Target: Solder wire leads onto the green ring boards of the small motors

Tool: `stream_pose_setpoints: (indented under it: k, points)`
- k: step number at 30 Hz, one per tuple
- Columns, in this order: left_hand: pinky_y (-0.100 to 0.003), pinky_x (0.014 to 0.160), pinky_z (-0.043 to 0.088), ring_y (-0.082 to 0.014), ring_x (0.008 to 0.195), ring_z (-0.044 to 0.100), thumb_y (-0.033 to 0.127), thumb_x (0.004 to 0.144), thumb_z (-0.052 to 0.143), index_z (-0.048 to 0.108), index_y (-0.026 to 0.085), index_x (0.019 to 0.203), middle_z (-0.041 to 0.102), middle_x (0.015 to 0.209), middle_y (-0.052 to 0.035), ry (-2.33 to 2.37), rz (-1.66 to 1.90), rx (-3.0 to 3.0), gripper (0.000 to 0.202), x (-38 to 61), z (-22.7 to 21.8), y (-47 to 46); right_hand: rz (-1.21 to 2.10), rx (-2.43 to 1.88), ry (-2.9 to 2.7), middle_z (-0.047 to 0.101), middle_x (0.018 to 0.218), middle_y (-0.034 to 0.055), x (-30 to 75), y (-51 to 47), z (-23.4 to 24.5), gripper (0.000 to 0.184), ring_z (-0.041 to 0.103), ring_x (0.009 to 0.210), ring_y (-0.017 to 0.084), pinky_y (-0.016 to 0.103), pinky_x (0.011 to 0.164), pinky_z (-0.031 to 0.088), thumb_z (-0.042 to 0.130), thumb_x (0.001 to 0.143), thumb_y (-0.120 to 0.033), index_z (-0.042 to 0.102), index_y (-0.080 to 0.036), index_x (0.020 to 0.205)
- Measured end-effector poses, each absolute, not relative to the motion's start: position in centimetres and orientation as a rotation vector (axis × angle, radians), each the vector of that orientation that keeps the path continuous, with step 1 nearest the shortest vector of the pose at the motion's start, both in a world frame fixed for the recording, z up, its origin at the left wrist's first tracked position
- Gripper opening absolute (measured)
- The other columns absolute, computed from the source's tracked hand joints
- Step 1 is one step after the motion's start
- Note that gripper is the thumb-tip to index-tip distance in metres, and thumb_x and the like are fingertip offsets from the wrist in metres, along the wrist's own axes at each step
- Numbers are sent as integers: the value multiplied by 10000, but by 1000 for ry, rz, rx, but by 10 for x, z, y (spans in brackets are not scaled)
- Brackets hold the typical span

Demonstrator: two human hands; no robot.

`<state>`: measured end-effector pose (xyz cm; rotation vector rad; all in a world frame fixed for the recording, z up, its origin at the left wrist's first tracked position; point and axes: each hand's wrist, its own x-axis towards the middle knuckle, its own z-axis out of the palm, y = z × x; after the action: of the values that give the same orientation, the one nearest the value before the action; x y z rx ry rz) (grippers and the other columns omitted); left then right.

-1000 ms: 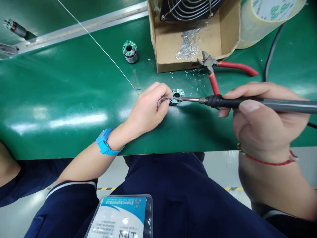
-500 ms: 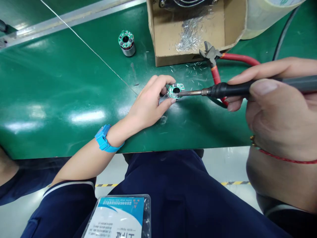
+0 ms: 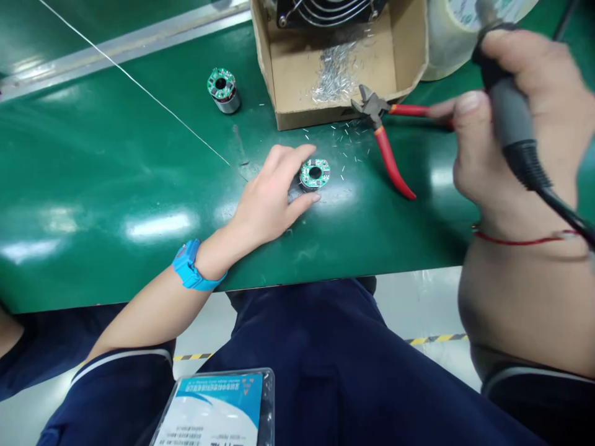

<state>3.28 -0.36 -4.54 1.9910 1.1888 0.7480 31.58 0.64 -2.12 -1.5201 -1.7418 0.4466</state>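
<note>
My left hand (image 3: 274,192) lies on the green bench, thumb and forefinger curved round a small motor stator (image 3: 307,186) with a round green circuit board (image 3: 321,167) on top. Narrow gaps show at the fingertips; the other fingers are mostly hidden. A thin solder wire (image 3: 162,106) runs tautly from the upper left to this hand, its end hidden. My right hand (image 3: 525,124), blurred, grips a soldering iron (image 3: 515,114) by its grey handle, tip end upward. One finger overlaps the red handle of the diagonal cutters (image 3: 388,158), which lie open beside the box.
A second stator with a board (image 3: 227,102) stands at the upper left. The cardboard box (image 3: 302,119) holds a fan (image 3: 325,11) and many wire clippings (image 3: 335,74); more clippings litter the bench. A tape roll (image 3: 439,56) stands right of the box. A person's arm shows at far left.
My right hand has drawn the soldering iron off the board, up and right, turning its tip end upward. My left fingers have loosened around the stator. The whole view has shifted slightly.
</note>
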Motion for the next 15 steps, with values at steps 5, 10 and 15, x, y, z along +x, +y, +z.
stream_pose_setpoints:
  k: [5,10,15]
  points:
    - [-374,963,509,-256,1167,633,54,819,677,598,205,1210,668,1210,-67,1151,740,1993,426,36,-44,-4,295,-1483,-1978,569,1394,252,312,12,-43,817,547,1366,362,538,1136,433,799,756,-485,495,-112,1416]
    - [-354,940,529,-232,1115,664,91,831,710,598,212,1205,689,1148,-48,1113,784,1927,408,36,-38,-9,207,-1755,-2093,605,1330,242,316,8,-60,823,613,1200,409,604,999,473,883,600,-330,541,-136,1324]
    - [-330,962,532,-201,1101,667,194,876,731,598,186,1179,694,1160,-51,1135,778,2003,331,36,-33,-14,203,-1547,-2254,666,1128,103,318,-16,-47,412,621,1039,203,372,859,509,647,832,-304,550,-199,1218]
